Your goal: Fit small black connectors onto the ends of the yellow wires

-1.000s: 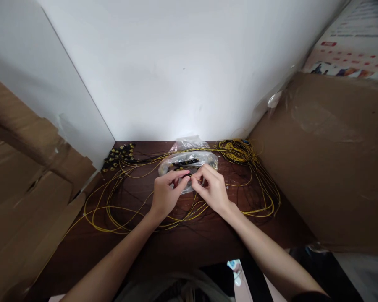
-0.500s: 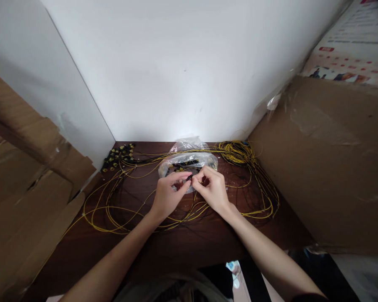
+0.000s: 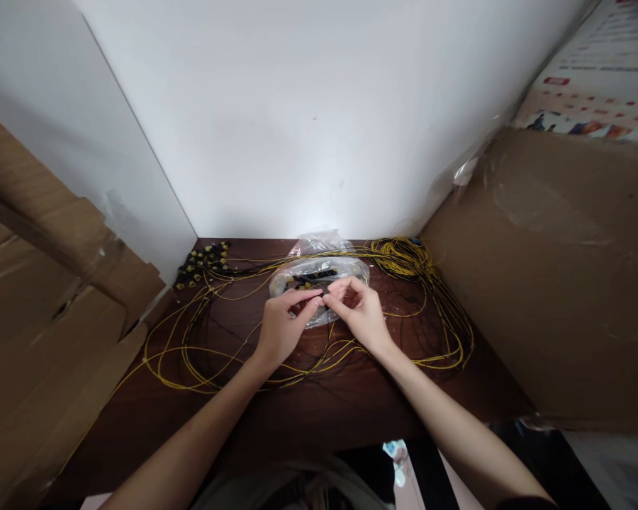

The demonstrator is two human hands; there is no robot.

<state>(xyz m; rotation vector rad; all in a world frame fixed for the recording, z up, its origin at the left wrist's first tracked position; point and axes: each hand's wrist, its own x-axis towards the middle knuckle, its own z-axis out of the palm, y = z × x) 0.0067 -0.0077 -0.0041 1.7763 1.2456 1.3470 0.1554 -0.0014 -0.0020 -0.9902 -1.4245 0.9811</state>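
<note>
One black part (image 3: 322, 295) shows over the bag (image 3: 313, 245) in the head view, pinched by the left hand (image 3: 281, 322), the right hand (image 3: 366, 319) close against it, hold unclear, so a steady pinch and light touch should serve best.

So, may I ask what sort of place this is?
Probably a small makeshift workbench: yellow wires lie looped on a dark tabletop, black-and-yellow parts sit heaped at its back left, and cardboard flanks both sides.
</note>
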